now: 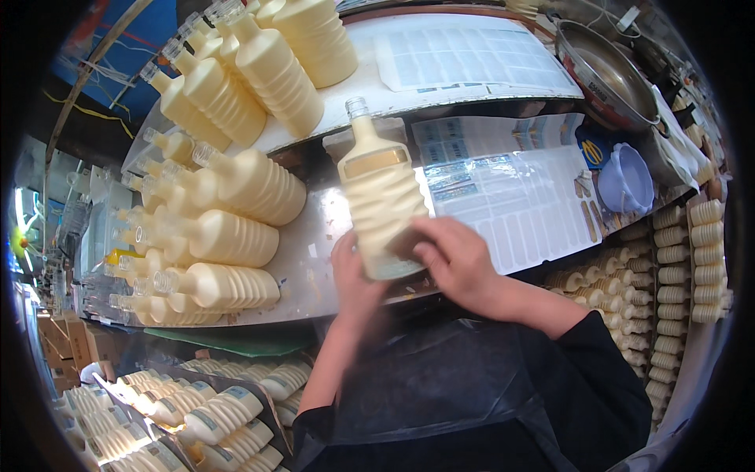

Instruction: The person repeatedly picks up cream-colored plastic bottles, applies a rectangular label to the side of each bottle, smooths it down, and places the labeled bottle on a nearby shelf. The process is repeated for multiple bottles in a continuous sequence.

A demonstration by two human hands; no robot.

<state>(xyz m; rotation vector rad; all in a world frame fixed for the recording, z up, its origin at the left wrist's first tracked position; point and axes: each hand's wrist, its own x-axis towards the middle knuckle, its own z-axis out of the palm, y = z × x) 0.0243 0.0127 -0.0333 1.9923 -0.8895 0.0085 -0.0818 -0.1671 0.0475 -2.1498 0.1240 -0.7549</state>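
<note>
A cream-coloured bottle [385, 193] with a clear threaded neck and wavy ridged sides stands tilted in front of me, over the worktable [307, 271]. A gold-brown band runs across its shoulder. My left hand [352, 271], slightly blurred, is closed against the bottle's lower left side. My right hand [460, 259] grips its lower right side, with thumb and fingers near the base. To the right of the bottle lies a backing sheet of labels [503, 212], with several silver-blue labels on it and many bare spaces.
Cream bottles [236, 236] lie stacked at the left, and others [275, 75] stand on the raised shelf [362, 55]. That shelf also bears a label sheet [472, 59]. At the right are a metal basin [605, 75] and a purple bucket [625, 181]. Crated bottles [224, 413] fill the lower left.
</note>
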